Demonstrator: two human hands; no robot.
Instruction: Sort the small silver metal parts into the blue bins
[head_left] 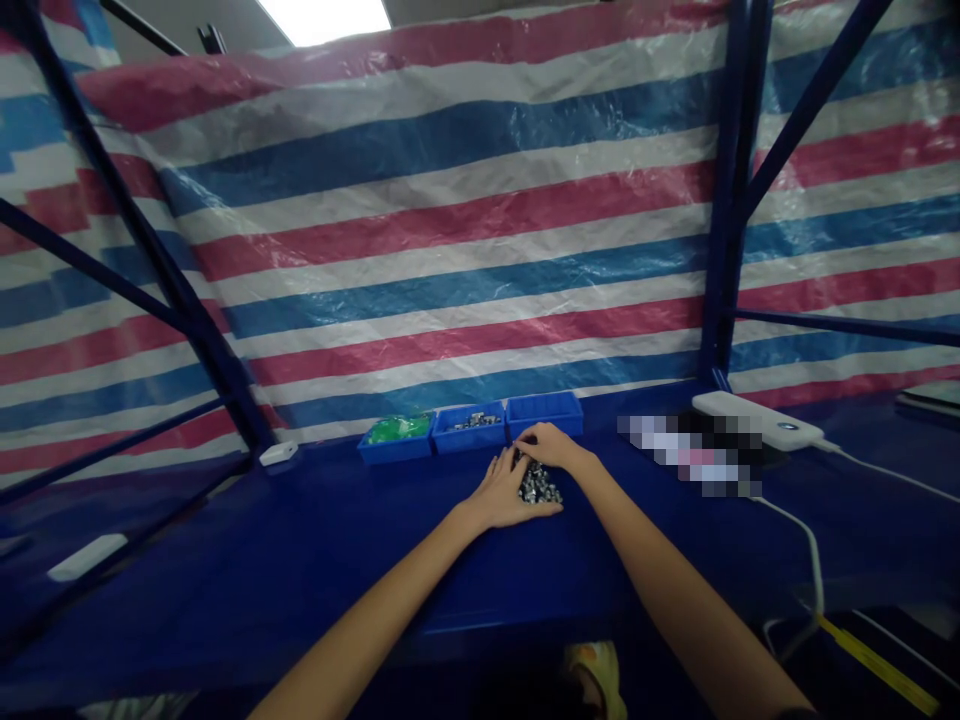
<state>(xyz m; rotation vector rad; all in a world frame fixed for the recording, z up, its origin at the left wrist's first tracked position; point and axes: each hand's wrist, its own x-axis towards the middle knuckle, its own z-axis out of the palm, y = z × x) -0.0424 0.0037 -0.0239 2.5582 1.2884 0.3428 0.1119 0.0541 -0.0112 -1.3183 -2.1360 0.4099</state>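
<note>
A heap of small shiny metal parts [538, 485] lies on the blue tabletop; their exact kind is too small to tell. My left hand [501, 495] rests flat at the left of the heap, fingers spread and thumb stretched along its near side. Over the far side of the heap, my right hand [551, 445] bends inward with its fingertips pinched together close to my left fingertips. Whatever it holds, if anything, is too small to make out. Just behind the hands stands a blue bin [546, 410] with nothing visible in it.
Left of that bin, another blue bin [450, 442] holds small metal parts, and a third bin [375, 456] holds green material. A white power bank [757, 420] with a cable lies at right beside a blurred-out object. Blue rack posts [724, 200] frame the table [315, 560].
</note>
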